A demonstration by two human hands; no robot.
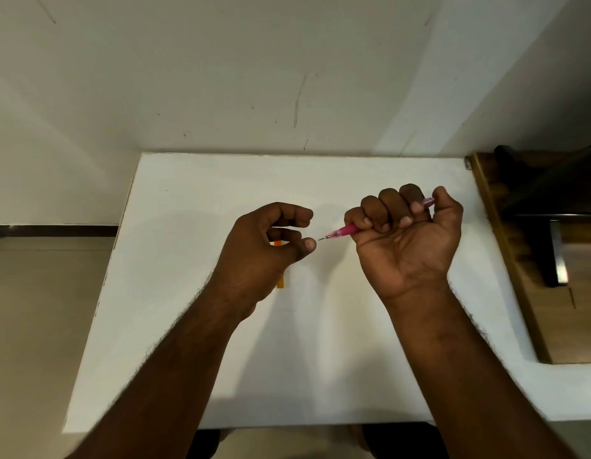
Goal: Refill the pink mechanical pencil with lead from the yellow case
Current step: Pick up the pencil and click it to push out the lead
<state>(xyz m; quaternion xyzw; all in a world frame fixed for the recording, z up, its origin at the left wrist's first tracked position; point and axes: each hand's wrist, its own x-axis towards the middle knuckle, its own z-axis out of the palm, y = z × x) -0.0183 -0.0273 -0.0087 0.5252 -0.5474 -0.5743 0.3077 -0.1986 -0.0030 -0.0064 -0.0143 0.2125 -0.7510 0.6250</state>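
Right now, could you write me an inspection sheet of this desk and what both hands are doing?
Surface: white table, bare around the hands.
Job's things: pink mechanical pencil with its tip pointing left; yellow case on the table, mostly hidden under the left hand.
Clutter: nothing seen.
Grips: right hand fisted around the pencil; left hand loosely curled with its thumb near the pencil tip.
Cables: nothing seen.
Surroundings: marked white wall; wooden furniture to the right.

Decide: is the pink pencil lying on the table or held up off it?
Held up. The right hand fists around the pink pencil, its tip pointing toward the left hand.
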